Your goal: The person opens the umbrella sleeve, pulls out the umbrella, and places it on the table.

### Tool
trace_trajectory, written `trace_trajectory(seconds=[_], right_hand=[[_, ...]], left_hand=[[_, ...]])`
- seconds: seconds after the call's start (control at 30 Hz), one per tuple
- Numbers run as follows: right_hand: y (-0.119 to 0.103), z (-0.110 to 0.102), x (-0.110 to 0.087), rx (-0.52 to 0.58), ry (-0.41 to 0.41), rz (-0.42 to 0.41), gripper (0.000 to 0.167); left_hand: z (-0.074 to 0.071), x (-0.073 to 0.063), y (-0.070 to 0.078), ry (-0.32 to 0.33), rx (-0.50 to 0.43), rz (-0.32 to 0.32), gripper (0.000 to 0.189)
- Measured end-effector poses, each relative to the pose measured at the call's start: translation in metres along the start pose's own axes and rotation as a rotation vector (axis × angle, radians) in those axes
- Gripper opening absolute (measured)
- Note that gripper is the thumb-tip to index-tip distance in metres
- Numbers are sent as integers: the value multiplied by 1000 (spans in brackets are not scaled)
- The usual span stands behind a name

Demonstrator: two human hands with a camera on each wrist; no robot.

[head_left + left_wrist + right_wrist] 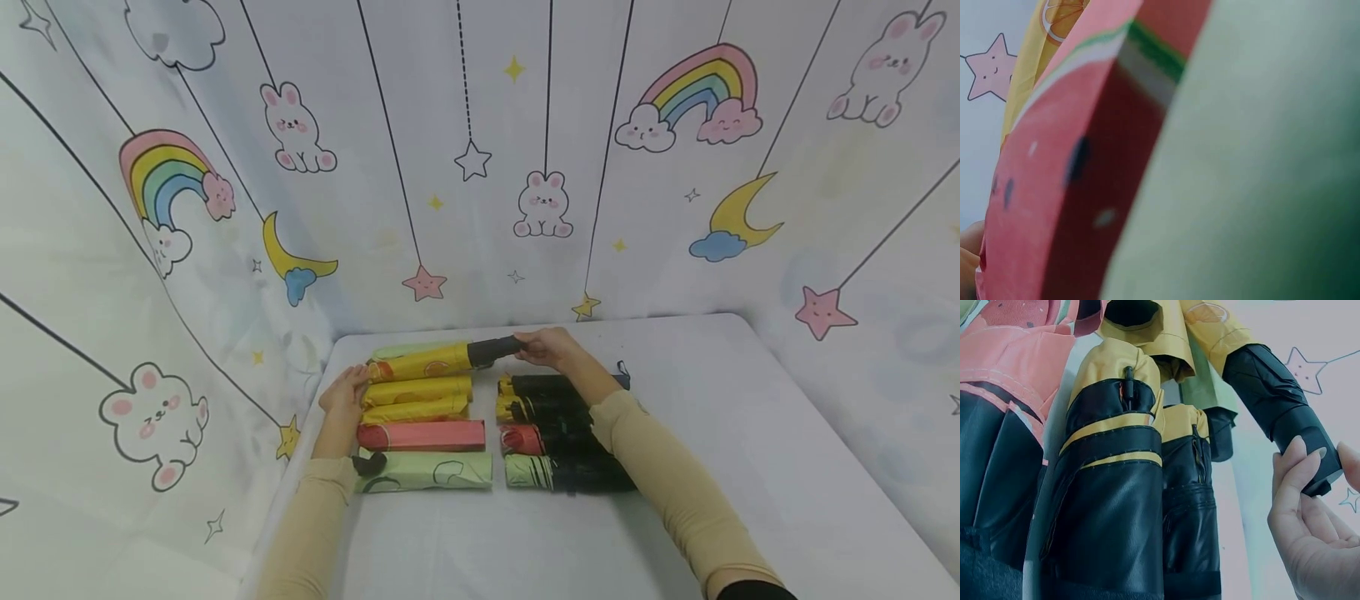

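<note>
My right hand [550,347] pinches the handle end of a folded black umbrella [491,350]; in the right wrist view the fingers [1297,465] and thumb grip its dark square end. The umbrella's other end is inside a yellow sleeve [420,364] printed with orange slices. At that sleeve's left end, my left hand [347,389] holds it. Sleeve and umbrella are tilted slightly, right end higher, above the back row. In the left wrist view a red watermelon-print sleeve [1047,187] and a blurred green sleeve [1260,156] hide most of the left hand.
Below lie two yellow sleeves [420,390], a pink-red sleeve [431,436] and a green one [450,472]. To their right lie several folded black umbrellas [585,473] with coloured edges, partly under my right arm. Another light-green piece [393,349] lies behind the raised sleeve. Patterned cloth walls [495,275] edge the white table [750,417].
</note>
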State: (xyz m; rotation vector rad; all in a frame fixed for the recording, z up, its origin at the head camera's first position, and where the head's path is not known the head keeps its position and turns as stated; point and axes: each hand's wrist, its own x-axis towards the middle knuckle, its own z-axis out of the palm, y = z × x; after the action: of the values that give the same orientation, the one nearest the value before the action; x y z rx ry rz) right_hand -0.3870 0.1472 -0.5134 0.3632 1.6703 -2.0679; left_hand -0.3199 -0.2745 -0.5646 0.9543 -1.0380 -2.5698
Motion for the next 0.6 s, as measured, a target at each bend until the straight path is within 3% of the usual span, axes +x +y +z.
trace_trajectory(seconds=[0.2, 0.6], right_hand=[[-3, -2, -3, -26, 10, 1, 40], [-3, -12, -4, -17, 7, 1, 35]], left_hand=[[-1, 0, 0, -1, -7, 2, 75], [-3, 1, -1, 18, 9, -2, 72]])
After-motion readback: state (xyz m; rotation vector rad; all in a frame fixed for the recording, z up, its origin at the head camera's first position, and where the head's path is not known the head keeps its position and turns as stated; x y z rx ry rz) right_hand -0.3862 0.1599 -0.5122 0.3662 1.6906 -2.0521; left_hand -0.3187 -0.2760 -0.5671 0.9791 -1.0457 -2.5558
